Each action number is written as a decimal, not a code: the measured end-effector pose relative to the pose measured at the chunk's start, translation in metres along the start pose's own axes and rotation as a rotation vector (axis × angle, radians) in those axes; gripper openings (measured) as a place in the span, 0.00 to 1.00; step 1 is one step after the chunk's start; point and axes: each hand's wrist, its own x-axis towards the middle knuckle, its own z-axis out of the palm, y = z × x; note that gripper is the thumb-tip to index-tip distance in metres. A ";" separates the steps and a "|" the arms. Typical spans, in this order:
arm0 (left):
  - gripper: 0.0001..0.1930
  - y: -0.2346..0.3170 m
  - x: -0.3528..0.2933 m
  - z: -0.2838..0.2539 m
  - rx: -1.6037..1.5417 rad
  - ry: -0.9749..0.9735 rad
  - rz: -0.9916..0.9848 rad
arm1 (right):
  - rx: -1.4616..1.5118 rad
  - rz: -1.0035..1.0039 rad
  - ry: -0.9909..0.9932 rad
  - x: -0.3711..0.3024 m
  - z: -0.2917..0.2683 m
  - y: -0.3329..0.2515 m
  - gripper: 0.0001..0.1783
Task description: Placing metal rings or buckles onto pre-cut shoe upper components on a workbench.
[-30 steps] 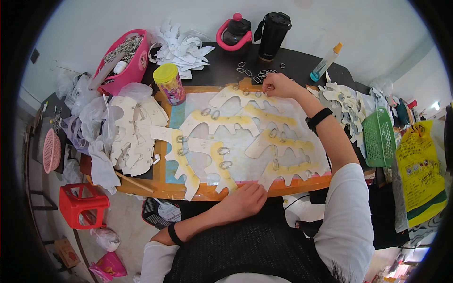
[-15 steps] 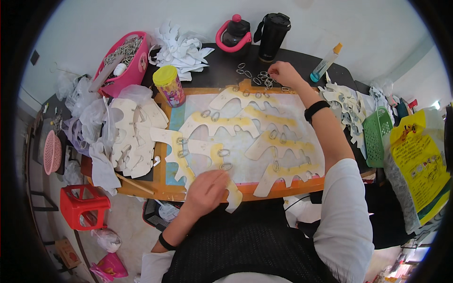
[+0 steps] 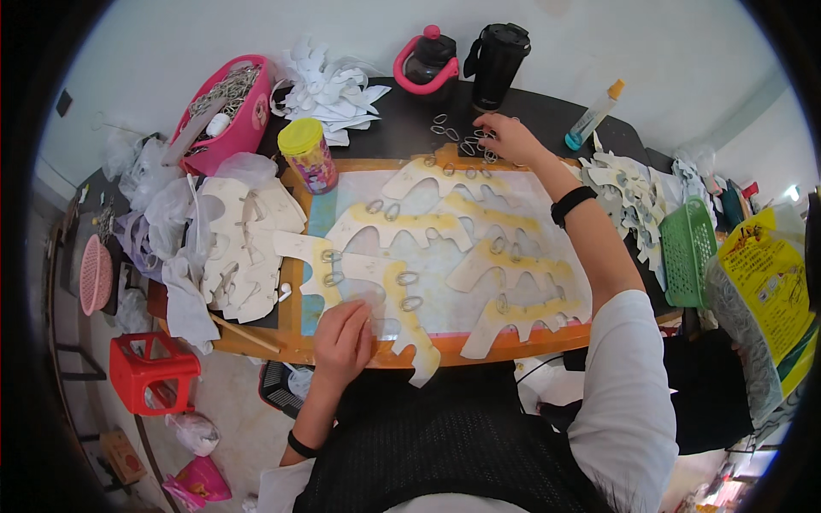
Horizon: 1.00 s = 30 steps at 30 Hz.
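Observation:
My right hand [image 3: 511,139] reaches to the far side of the table, its fingertips drawn together among loose oval metal rings [image 3: 469,145]. What they pinch, if anything, is too small to make out. Close to the near edge, my left hand [image 3: 344,342] is closed over the lower part of a curved white cutout [image 3: 310,248] with a yellowish band. Its fingers hide whatever is between them. Beside it lies another scalloped cutout [image 3: 418,337] with metal rings on its band. More such cutouts [image 3: 510,268] are spread over the pale, tape-edged sheet [image 3: 558,190], several bearing rings.
At left, a yellow-lidded canister [image 3: 309,156], stacked white cutouts [image 3: 244,256] and a pink basket of metal pieces [image 3: 259,111] surround the sheet. Behind stand a pink-handled bottle [image 3: 428,61] and black tumbler [image 3: 499,70]. A glue bottle [image 3: 594,116] and green basket [image 3: 686,248] are at right.
My left hand has shifted left and drawn back from the ringed cutout onto the one beside it. My right hand has moved slightly left within the ring pile.

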 end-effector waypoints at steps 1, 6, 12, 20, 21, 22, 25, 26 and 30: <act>0.14 0.000 0.001 0.001 0.003 -0.003 0.007 | -0.030 -0.051 -0.008 -0.001 0.004 0.005 0.11; 0.15 0.000 0.002 0.000 0.028 -0.019 0.018 | -0.149 -0.072 -0.056 0.004 0.024 0.011 0.11; 0.15 0.002 0.000 -0.001 0.032 -0.027 0.010 | 0.329 0.112 -0.134 0.005 0.006 -0.006 0.06; 0.16 0.005 0.002 0.000 0.034 -0.040 0.014 | 0.691 0.067 -0.407 -0.021 -0.005 -0.037 0.04; 0.16 0.005 0.002 0.000 0.034 -0.040 0.017 | 0.690 0.085 -0.436 -0.026 -0.004 -0.040 0.04; 0.16 0.004 0.002 0.001 0.035 -0.039 0.019 | 0.689 0.104 -0.466 -0.029 -0.002 -0.042 0.04; 0.16 0.003 0.002 0.001 0.031 -0.043 0.015 | 0.666 0.133 -0.468 -0.034 0.003 -0.048 0.05; 0.16 0.003 0.002 0.001 0.033 -0.044 0.016 | 0.597 0.145 -0.469 -0.035 0.003 -0.051 0.05; 0.15 0.004 0.003 0.000 0.039 -0.043 0.016 | 0.352 0.171 -0.440 -0.039 0.005 -0.064 0.04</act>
